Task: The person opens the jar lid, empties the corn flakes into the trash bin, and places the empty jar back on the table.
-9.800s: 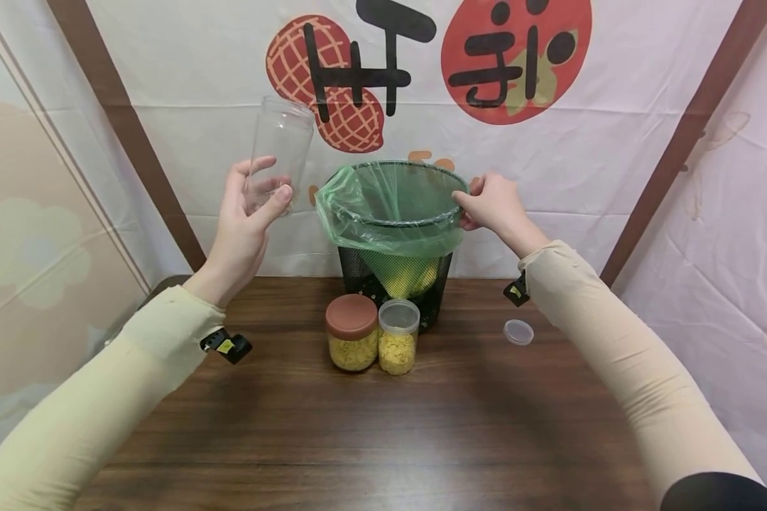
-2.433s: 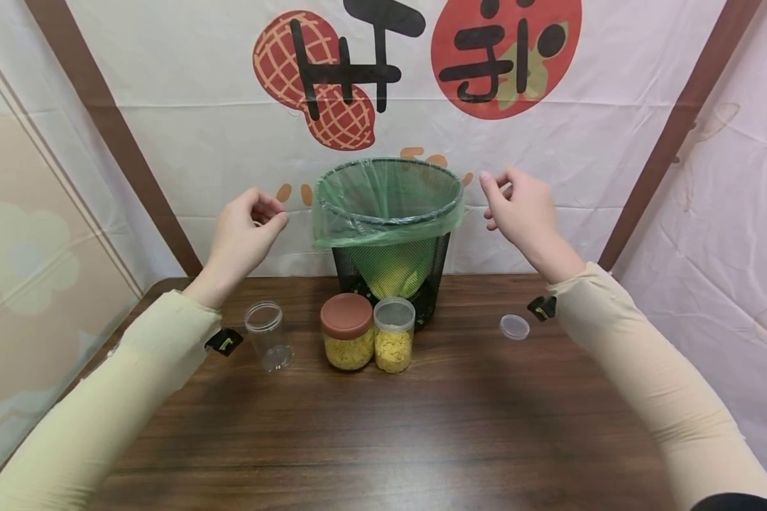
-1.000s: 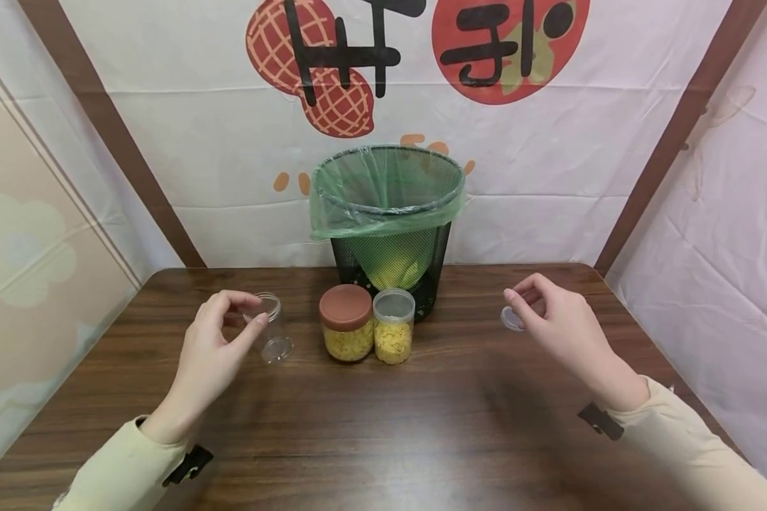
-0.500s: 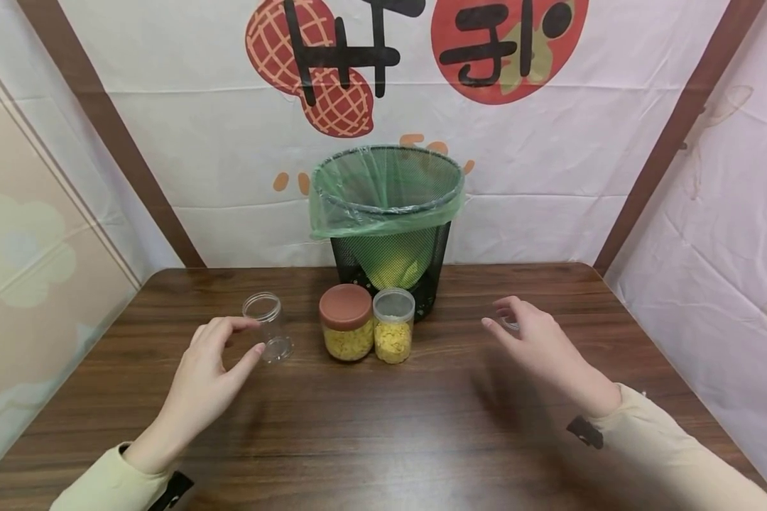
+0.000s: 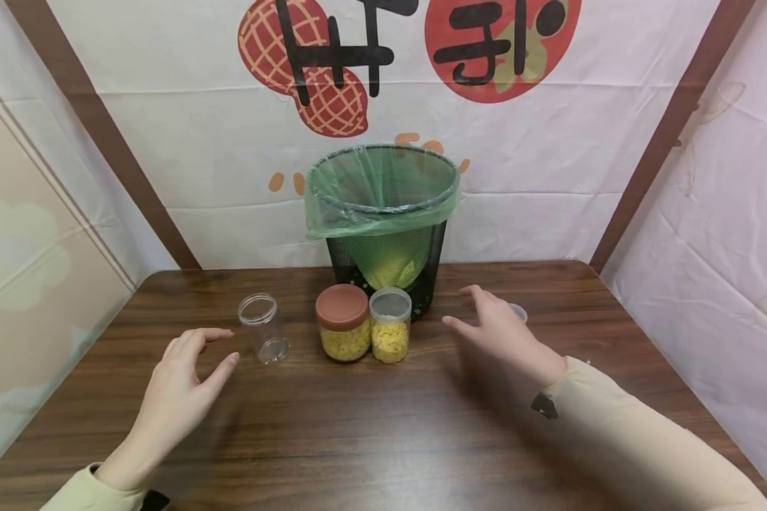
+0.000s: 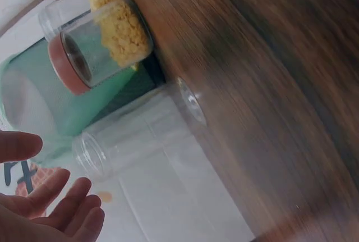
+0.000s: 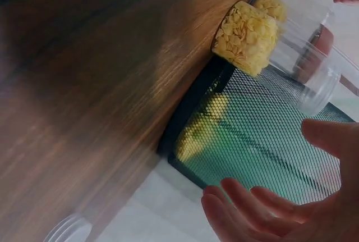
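My left hand hovers with parted fingers just left of an uncapped clear jar, not touching it. My right hand reaches in from the right, fingers spread and holding nothing. It is nearest to a clear-walled jar partly filled with yellow flakes, still apart from it. Beside that jar stands a wider one with a reddish-brown lid, also holding yellow flakes. In the right wrist view the flake-filled jar lies ahead of my thumb. A small clear lid is partly hidden behind my right hand.
Behind the two flake jars stands a black mesh wastebasket lined with a green bag; something yellow shows low inside. A printed white cloth hangs past the back edge of the wooden table.
The left hand set the empty jar on the table and let go, then drew back. The right hand left the basket rim, lowered towards the small lid, and has moved left towards the flake jar.
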`<action>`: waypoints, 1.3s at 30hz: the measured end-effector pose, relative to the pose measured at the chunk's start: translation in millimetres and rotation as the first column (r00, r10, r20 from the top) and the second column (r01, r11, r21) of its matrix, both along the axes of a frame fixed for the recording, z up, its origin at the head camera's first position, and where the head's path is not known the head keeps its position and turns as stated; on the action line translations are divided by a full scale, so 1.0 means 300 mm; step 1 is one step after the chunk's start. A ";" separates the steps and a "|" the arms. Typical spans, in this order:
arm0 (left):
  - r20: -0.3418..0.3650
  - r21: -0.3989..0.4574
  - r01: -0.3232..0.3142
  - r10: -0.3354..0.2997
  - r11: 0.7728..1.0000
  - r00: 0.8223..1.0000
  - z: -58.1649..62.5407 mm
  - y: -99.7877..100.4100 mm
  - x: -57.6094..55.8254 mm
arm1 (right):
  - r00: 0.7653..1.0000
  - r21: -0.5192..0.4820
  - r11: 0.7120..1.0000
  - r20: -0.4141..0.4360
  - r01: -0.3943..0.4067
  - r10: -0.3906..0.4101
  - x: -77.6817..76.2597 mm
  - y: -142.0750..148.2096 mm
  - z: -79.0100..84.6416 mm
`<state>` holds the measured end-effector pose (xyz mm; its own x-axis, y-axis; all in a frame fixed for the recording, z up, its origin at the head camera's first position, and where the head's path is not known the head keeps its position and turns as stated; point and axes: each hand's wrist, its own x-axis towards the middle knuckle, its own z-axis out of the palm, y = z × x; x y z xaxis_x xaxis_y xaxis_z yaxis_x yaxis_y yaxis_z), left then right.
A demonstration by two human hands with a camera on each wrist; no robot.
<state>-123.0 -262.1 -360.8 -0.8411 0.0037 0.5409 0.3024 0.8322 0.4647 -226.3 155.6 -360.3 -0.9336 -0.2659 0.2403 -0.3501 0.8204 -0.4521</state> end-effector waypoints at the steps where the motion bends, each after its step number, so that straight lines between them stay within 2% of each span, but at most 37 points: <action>1: -0.002 -0.001 -0.005 0.005 1.000 1.000 -0.002 -0.006 0.000 | 1.000 -0.011 1.000 0.008 -0.010 0.010 -0.008 -0.011 0.000; 12: -0.001 0.000 -0.027 0.027 1.000 1.000 -0.025 -0.041 -0.019 | 0.995 0.039 0.995 -0.015 -0.093 0.094 -0.037 -0.130 0.027; 18: 0.001 0.004 -0.049 0.049 0.999 0.999 -0.028 -0.059 -0.023 | 0.991 -0.006 0.992 -0.035 -0.128 0.128 -0.052 -0.174 0.018; 23: 0.009 0.003 -0.056 0.056 0.998 0.998 -0.034 -0.061 -0.022 | 0.991 -0.039 0.990 -0.027 -0.135 0.134 -0.042 -0.186 0.013; 30: 0.003 0.009 -0.052 0.052 0.999 0.999 -0.035 -0.062 -0.018 | 0.978 -0.106 0.973 -0.044 -0.205 0.202 -0.040 -0.221 0.005; 39: -0.002 0.015 -0.054 0.054 0.998 0.999 -0.031 -0.064 -0.011 | 0.973 -0.150 0.961 -0.047 -0.233 0.228 -0.042 -0.254 0.000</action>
<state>-126.3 -281.5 -370.2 -0.8385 -0.0501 0.5425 0.2581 0.8405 0.4764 -239.0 79.5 -360.4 -0.8435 -0.4307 0.3208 -0.5360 0.6374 -0.5536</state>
